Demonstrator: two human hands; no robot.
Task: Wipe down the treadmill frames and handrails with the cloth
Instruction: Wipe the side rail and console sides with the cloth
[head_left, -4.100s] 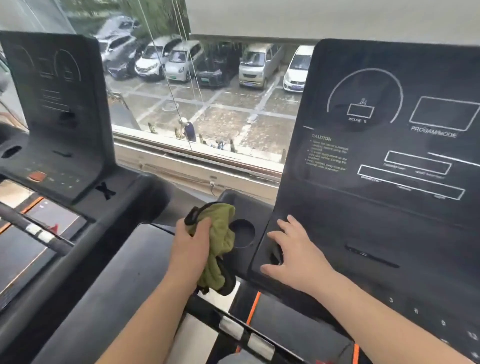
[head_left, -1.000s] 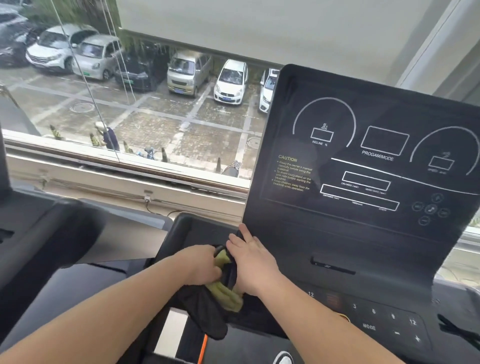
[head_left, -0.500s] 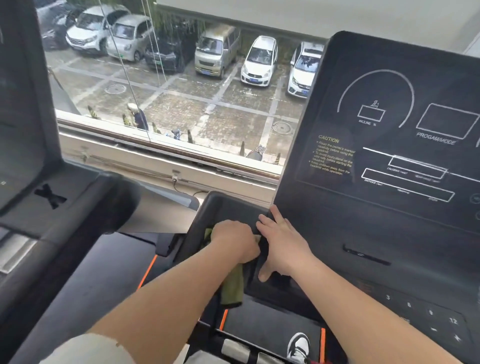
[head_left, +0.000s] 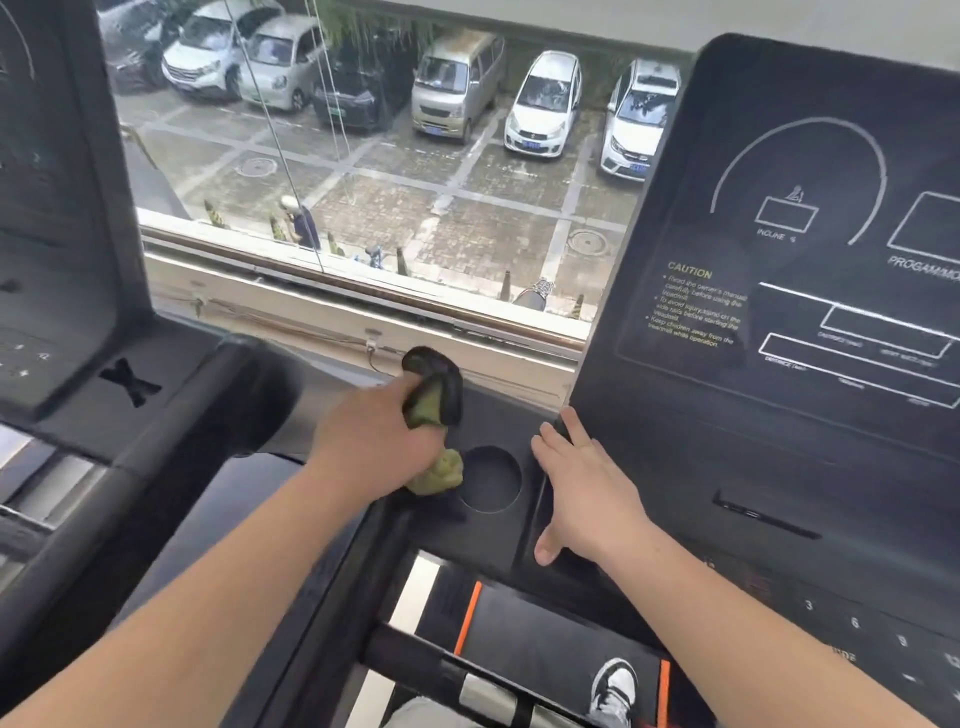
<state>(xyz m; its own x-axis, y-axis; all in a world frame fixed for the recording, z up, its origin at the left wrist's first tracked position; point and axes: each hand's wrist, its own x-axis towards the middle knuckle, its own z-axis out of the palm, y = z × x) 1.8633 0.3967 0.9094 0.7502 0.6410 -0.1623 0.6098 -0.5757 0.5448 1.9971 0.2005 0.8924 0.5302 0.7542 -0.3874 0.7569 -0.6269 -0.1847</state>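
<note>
Bright window (head_left: 363, 171) daylight, dim foreground, slight motion blur, wide-angle curvature.

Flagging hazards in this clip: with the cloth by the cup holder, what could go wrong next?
1. The right hand leans flat on the console near the number keys; a slip might press one while a shoe stands on the belt.
2. The left hand grips the cloth bunched up, so the cup holder recess may get skipped.
</note>
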